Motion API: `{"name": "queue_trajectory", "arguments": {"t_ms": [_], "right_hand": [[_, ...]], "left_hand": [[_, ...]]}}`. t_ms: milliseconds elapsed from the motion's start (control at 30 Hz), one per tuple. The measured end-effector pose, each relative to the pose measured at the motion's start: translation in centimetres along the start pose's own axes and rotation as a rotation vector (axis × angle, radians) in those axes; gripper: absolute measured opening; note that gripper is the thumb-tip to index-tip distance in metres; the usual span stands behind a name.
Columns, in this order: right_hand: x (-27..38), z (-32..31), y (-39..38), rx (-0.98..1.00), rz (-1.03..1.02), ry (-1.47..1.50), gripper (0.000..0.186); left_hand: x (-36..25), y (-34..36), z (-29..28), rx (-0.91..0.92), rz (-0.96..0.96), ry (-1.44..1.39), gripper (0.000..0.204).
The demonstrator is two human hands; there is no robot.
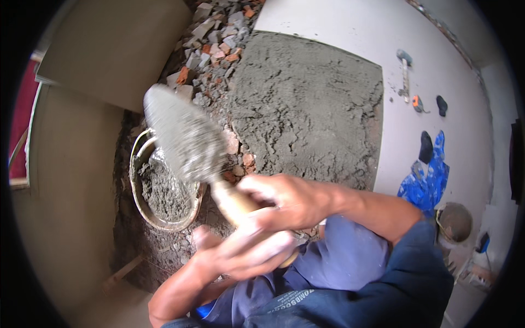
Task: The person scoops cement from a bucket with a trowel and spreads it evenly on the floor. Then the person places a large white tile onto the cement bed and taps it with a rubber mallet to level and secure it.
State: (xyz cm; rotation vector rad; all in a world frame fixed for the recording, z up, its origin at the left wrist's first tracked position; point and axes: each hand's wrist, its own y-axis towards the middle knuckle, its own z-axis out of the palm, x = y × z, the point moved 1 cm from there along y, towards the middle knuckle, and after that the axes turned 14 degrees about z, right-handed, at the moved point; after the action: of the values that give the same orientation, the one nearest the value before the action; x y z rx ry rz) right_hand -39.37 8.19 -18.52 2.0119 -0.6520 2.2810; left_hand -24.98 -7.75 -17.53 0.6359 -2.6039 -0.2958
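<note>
A trowel point(232, 201) with a tan handle slants up to the left in front of me, its blade loaded with wet grey mortar point(188, 134) and blurred by motion. My right hand point(292, 199) is closed round the handle near the blade. Lower down, my left hand point(246, 251) lies across the handle with its fingers bent over it and its thumb standing apart; these fingers are partly smeared. Beneath the blade, a bucket point(136, 199) holds more mortar. Beyond my hands, a bed of grey mortar point(311, 104) covers the floor, rough and ridged at its near side.
Broken brick and stone rubble point(210, 49) runs along the left of the mortar bed. On the pale slab point(361, 27) to the right lie a mallet point(405, 74), an orange tape measure point(418, 104) and blue plastic point(429, 177). Another bucket point(455, 223) stands at the right.
</note>
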Motion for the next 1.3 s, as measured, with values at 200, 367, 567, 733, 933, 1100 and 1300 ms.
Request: {"name": "queue_trajectory", "arguments": {"t_ms": [200, 367, 567, 733, 933, 1100, 1300], "right_hand": [[-10.7, -5.7, -3.7, -0.753, 0.483, -0.042, 0.040], [-14.1, -7.2, -4.5, -0.775, 0.612, -0.228, 0.036], [-11.4, -7.5, -2.0, -0.664, 0.428, -0.504, 0.040], [-4.7, -5.5, 3.2, -0.465, 0.242, -0.872, 0.038], [2.0, 1.6, 15.8, -0.325, -0.113, -1.789, 0.026], [-1.2, 10.9, 23.3, 0.047, 0.174, -1.818, 0.021], [-2.7, 9.5, 22.2, 0.138, 0.430, -1.499, 0.037]], "left_hand": [[6.9, -6.7, 9.6, 0.303, -0.764, -0.037, 0.052], [12.0, -10.8, 11.7, 0.577, -0.724, -0.111, 0.048], [3.2, -13.7, 1.5, 0.265, -1.096, 0.263, 0.019], [-7.5, -19.4, 2.3, 0.132, -1.536, 0.343, 0.055], [-11.1, -22.0, 8.9, -1.356, -2.074, -0.372, 0.058], [-11.2, -21.9, 9.7, -1.444, -2.174, -0.431, 0.058], [-11.5, -21.9, 10.5, -1.631, -2.128, -0.488, 0.055]]}}
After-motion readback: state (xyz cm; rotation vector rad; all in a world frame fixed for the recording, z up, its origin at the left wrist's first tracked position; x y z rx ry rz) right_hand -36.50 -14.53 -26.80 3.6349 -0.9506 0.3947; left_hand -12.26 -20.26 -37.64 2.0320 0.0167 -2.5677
